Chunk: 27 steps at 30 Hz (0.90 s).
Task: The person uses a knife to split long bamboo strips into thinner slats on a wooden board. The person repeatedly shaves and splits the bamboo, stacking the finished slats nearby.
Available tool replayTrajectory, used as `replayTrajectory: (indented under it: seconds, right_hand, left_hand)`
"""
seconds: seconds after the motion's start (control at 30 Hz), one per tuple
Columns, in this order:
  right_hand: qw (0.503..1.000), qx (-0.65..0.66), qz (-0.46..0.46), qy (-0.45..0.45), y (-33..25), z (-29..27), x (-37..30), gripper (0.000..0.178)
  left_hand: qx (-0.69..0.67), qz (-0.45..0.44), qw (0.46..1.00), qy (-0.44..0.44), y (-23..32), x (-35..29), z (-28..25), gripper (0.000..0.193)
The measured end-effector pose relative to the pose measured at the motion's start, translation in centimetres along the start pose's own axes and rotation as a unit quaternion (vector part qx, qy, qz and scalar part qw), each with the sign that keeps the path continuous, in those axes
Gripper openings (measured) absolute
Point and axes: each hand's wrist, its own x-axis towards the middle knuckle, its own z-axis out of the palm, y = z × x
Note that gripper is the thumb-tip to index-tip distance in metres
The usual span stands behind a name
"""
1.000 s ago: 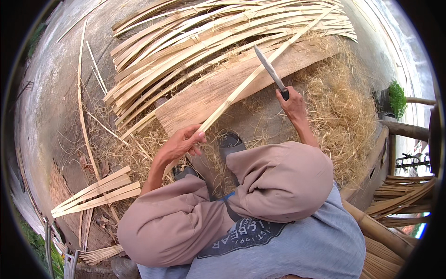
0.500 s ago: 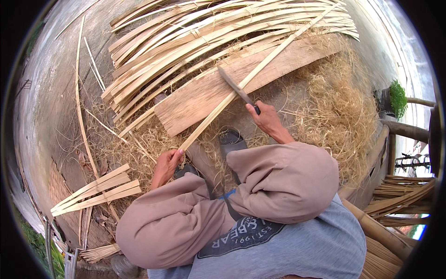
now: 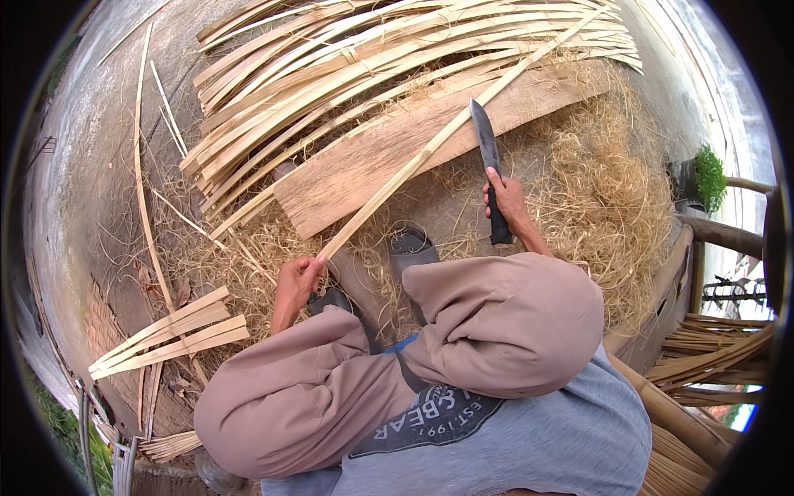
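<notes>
My left hand [image 3: 298, 282] pinches the near end of a long pale bamboo strip [image 3: 411, 164]. That strip slants away to the upper right, over a flat wooden board [image 3: 347, 187] and the far strips. In my right hand [image 3: 508, 201] is a large knife [image 3: 485, 140] with a dark blade and black handle. Its blade points away from me, tip close to the right edge of the held strip. My fingers wrap the handle, whose butt end sticks out below them.
Many bamboo strips [image 3: 273, 124] lie in a wide pile beyond the board. Curly shavings [image 3: 600, 190] heap up at right and around my sandals [image 3: 411, 248]. A few short strips [image 3: 178, 335] fan out at left. A potted green plant [image 3: 709, 177] stands far right.
My right hand has moved right and slightly toward me. The knife has swung from lying across the strip to pointing away beside it. My left hand keeps its hold.
</notes>
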Motion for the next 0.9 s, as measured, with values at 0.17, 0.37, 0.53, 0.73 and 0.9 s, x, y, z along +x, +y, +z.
replayTrajectory:
  seconds: [0.17, 0.37, 0.53, 0.73, 0.9]
  right_hand:
    - [0.991, -0.106, -0.073, -0.043, 1.7, 2.0, -1.8, 0.054]
    - [0.996, -0.04, -0.033, -0.072, 2.3, 3.2, -2.5, 0.055]
    - [0.98, -0.119, -0.073, -0.144, 1.6, 2.9, -3.0, 0.056]
    - [0.991, 0.128, 0.025, 0.03, 2.6, 5.7, -3.3, 0.057]
    - [0.949, -0.232, -0.157, -0.145, 2.7, 5.5, -6.3, 0.057]
  left_hand:
    - [-0.044, -0.015, 0.999, -0.015, -0.7, 0.2, -0.9, 0.038]
    - [-0.007, -0.015, 0.999, -0.028, -0.7, 0.1, -2.0, 0.039]
    - [-0.013, -0.003, 0.999, -0.034, -0.6, 0.3, -2.0, 0.039]
    - [0.01, 0.002, 1.0, -0.011, 0.5, -0.1, -1.7, 0.041]
    - [0.106, 0.037, 0.993, 0.045, -0.2, -0.2, -1.3, 0.042]
